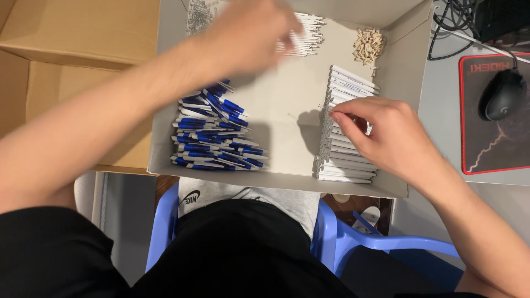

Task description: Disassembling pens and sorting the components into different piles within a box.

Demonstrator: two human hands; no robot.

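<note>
1. An open grey-white cardboard box is lying flat in the middle of the view, shallow and rectangular, its front wall sitting just above the person's lap and its right flap standing up at a slant.
2. A brown cardboard carton is lying to the left of it, its plain flap touching the grey box's left wall.
3. More of that brown cardboard is showing lower on the left, partly hidden behind a forearm.
4. No screen is showing, and no separate label or sign either; the dark gear at the top right corner is too cut off to tell.
</note>
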